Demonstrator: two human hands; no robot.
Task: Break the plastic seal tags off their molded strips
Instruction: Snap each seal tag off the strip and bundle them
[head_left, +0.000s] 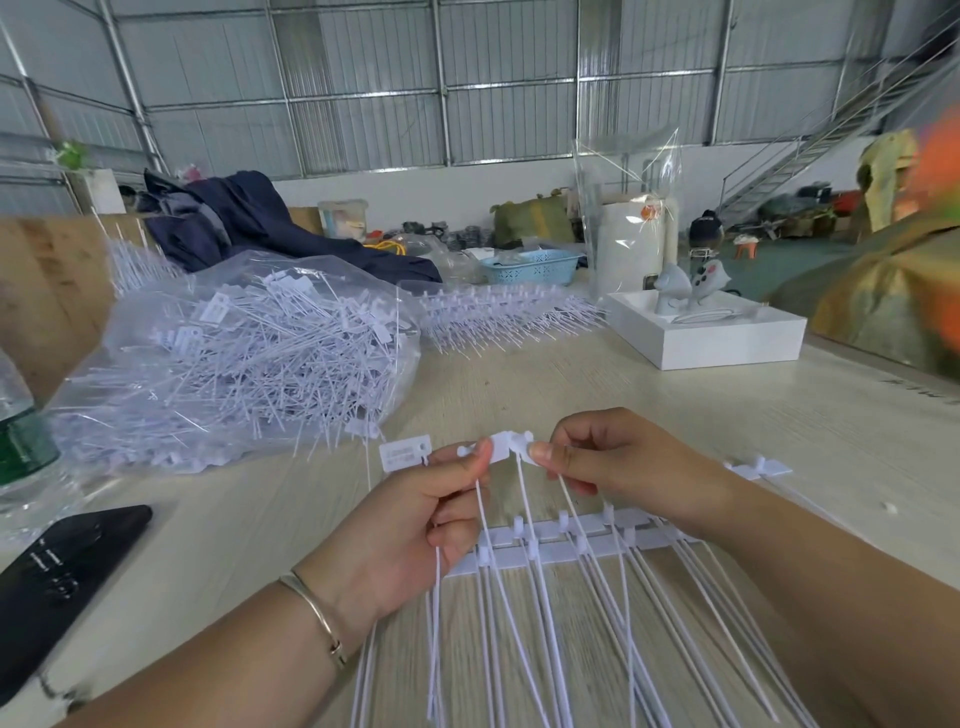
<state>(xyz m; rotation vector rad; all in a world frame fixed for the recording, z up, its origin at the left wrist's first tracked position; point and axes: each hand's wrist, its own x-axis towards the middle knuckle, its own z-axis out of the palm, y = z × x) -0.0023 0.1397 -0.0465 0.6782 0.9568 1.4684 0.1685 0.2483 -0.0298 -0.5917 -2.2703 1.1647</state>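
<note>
White plastic seal tags (511, 448) on thin white tails sit raised above the pale wood-grain counter (597, 384), pinched between both hands at frame centre. Left hand (415, 512): thumb and curled fingers pinch 1 tag head; at least 1 more printed tag (404, 453) sticks out past its knuckles to the left. Right hand (618, 462): thumb and forefinger pinch the adjoining tag head, remaining fingers curled under. The 2 pinched heads touch at the joint between the thumbs.

White molded strips (561, 543) lie flat on the counter just below the hands, 2 rows side by side, with the long tails running toward the near edge under the forearms. Exact tag count on the strips: cannot tell, tails overlap. 1 separate short strip piece (761, 467) lies to the right, beside the right wrist.

Room: bare counter lies between the hands and the far items, and to the right out to the counter's right edge. Left side is crowded: 1 clear plastic bag of loose white tags (239, 358), 1 black phone (62, 577) at the near left, 1 clear bottle with green label (21, 436) at the left frame edge. Far side: 1 spread of unbroken white strips (498, 317), 1 shallow white box (711, 338), 1 tall clear bag (628, 208) standing behind it, 1 blue perforated basket (535, 266).

1 thin metal bangle (317, 613) on the left wrist.
</note>
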